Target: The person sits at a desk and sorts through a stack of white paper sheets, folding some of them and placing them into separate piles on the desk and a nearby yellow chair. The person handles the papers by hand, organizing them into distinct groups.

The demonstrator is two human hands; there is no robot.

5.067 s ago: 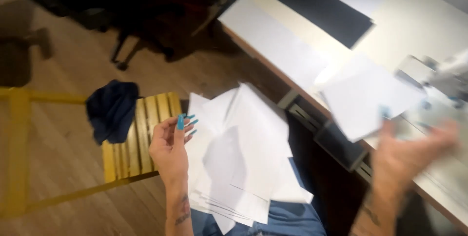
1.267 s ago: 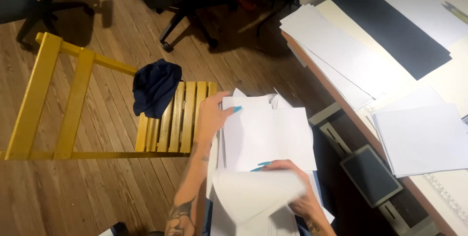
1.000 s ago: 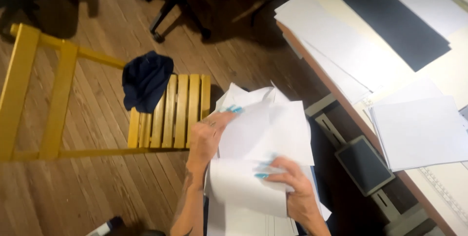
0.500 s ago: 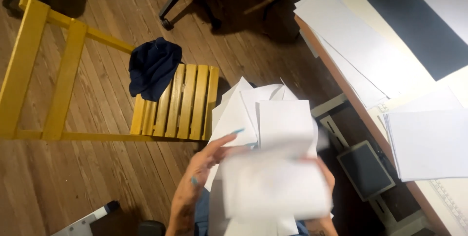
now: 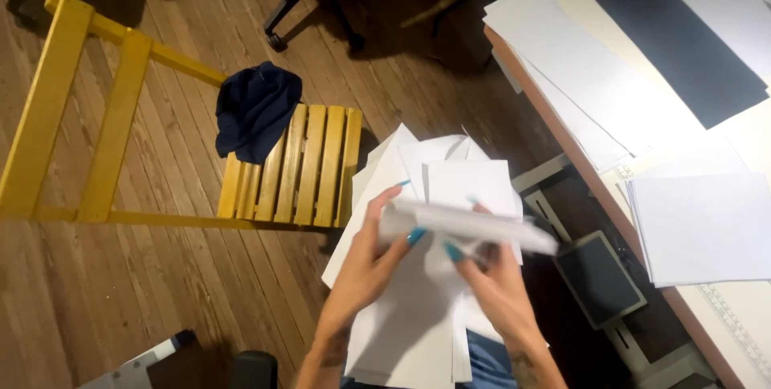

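Held sheet: a white paper sheet (image 5: 470, 227), seen nearly edge-on and blurred, held level above the lap between both hands.
Left hand: the left hand (image 5: 365, 264) grips the sheet's left end, thumb under it and fingers curled over the top edge.
Right hand: the right hand (image 5: 498, 289) pinches the sheet from below near its middle, thumb up against it; its other fingers are partly hidden behind the paper.
Paper pile: a loose pile of white sheets (image 5: 418, 309) lies fanned out on the lap, just below the hands.
Chair: a yellow slatted wooden chair (image 5: 305, 168) stands on the wooden floor (image 5: 120, 301), just left of the pile.
Cloth: a dark blue cloth (image 5: 255, 109) lies bunched on the chair's seat, at its far corner.
Desk: the desk (image 5: 747, 148) runs along the right, carrying a stack of white sheets (image 5: 703, 228), more white sheets (image 5: 570, 60) farther off and a black sheet (image 5: 675, 36).
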